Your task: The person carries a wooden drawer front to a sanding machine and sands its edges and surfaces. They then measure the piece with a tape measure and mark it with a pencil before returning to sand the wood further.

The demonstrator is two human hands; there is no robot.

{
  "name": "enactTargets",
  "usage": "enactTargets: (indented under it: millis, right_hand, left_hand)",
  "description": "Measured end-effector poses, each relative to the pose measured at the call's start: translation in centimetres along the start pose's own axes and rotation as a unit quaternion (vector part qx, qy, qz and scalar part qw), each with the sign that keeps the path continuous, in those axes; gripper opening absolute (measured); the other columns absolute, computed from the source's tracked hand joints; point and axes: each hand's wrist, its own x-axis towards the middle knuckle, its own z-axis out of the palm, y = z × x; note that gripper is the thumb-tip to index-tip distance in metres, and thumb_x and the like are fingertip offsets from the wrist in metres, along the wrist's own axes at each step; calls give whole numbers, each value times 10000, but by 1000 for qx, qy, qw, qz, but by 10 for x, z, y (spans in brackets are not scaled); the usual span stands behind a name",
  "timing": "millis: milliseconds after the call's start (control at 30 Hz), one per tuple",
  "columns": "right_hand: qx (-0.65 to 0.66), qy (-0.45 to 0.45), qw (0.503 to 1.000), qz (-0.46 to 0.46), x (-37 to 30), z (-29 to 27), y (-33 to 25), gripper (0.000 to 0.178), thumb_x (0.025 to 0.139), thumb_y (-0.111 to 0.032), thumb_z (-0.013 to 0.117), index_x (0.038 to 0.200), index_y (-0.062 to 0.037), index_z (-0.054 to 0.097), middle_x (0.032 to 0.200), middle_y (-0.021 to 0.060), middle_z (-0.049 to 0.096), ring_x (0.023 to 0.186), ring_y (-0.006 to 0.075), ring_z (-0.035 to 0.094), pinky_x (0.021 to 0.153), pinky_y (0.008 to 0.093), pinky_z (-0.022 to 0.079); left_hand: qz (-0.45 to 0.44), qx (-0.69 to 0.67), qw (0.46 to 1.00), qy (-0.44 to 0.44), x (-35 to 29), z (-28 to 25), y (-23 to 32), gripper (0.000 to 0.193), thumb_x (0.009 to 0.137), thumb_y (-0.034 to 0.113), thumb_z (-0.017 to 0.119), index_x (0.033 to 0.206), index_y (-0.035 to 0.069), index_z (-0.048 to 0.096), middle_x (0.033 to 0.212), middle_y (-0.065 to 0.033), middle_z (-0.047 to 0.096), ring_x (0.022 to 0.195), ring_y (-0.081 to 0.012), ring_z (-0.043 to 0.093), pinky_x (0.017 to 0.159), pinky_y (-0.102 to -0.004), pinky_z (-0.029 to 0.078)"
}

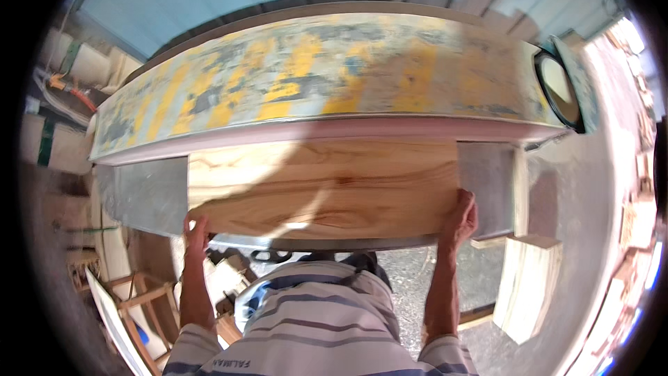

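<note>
Left hand (197, 230) and right hand (463, 218) half-curled, I'm gripping this rectangular tan wooden board (327, 184) by its near corners; looking pretty stiff, underside grip unclear.

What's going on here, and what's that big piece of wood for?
Someone has a wide wooden board in both hands: the left hand is at its near left corner, the right hand at its right end. The board is over a grey table, its far edge at the big machine with worn yellow stripes. Whether any of it is under the machine is hidden. The picture doesn't show what the wood is for.
</note>
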Motion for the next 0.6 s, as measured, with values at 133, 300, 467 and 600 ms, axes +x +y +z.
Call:
enactTargets:
  millis: [133,300,467,600]
  right_hand:
    - [-5,37,999,-6,38,-18,-7,377,906,-367,528,838,-12,632,761,-19,564,722,85,480,641,244,405]
    - [11,11,1000,-24,44,-30,11,297,940,-252,501,856,0,634,781,-19,581,708,77,499,632,232,414]
    - [9,13,1000,-4,1,2,13,290,932,-290,522,910,-27,643,827,-13,582,755,97,498,685,245,412]
    - [-22,-35,998,-49,45,-36,37,320,930,-301,521,961,-8,646,873,27,623,811,113,542,723,270,451]
  left_hand:
    - [28,36,999,23,-27,42,0,649,774,351,699,1322,218,377,495,22,434,332,-64,324,298,-213,241]
    - [16,9,999,49,-13,43,-16,685,796,380,674,1368,224,329,504,52,405,351,-32,309,303,-194,225]
    - [25,-33,999,30,25,-10,-21,705,788,330,693,1362,208,302,716,-44,541,520,-133,509,409,-260,421]
    - [29,-81,995,53,-3,35,-30,650,757,226,728,1276,161,342,970,-110,582,739,-194,590,579,-347,519]
